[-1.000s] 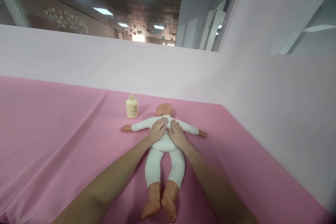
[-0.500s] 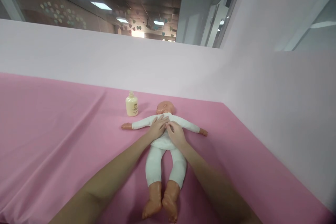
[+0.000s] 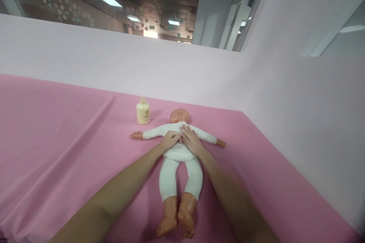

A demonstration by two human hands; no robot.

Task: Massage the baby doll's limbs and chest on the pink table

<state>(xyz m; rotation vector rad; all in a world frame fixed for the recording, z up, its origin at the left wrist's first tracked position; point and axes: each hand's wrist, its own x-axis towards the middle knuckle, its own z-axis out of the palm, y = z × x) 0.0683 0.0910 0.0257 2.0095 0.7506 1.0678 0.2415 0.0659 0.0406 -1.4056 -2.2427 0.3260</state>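
A baby doll (image 3: pixel 179 155) in a white long-sleeved top and trousers lies on its back, arms spread, its head away from me and its bare feet towards me. My left hand (image 3: pixel 171 139) rests at the middle of the doll's chest, fingers curled in; whatever they may grip is hidden. Flat on the upper chest lies my right hand (image 3: pixel 191 138), its fingers stretched out towards the doll's neck. The two hands meet or nearly meet over the front of the white top (image 3: pixel 179 153).
A cream pump bottle (image 3: pixel 143 112) stands beyond the doll's outstretched arm on the left. Beneath everything is a pink sheet (image 3: pixel 85 133) with folds at the left. White walls (image 3: pixel 171 72) border the surface at the back and right, with a window (image 3: pixel 114 7) above.
My left hand, flat with fingers stretched before, has drawn back and curled. My right hand has gone from curled to flat and slid up the chest. The doll lies almost as before.
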